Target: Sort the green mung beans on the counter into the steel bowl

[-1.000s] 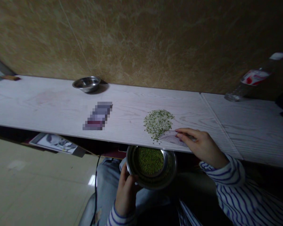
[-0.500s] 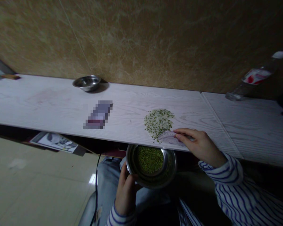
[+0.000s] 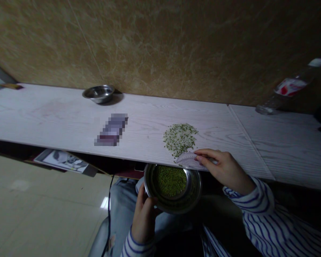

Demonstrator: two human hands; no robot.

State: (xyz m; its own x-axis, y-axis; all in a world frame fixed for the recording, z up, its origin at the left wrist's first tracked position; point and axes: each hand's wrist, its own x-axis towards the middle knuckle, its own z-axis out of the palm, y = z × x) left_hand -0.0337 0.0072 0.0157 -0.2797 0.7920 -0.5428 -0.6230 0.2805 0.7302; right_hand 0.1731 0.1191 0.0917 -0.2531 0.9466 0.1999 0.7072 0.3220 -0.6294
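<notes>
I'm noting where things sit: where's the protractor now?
In the head view, right of centre, the protractor is in the right hand at the near edge of the table, between the grain pile and the bean bowl.

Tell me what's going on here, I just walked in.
A seated person's left hand holds a metal bowl with green beans in it at the front edge of a pale counter. The right hand pinches a clear, protractor-like plastic piece at the near side of a spread of green and white grains. A smaller bowl stands near the wall, left of the grains.
</notes>
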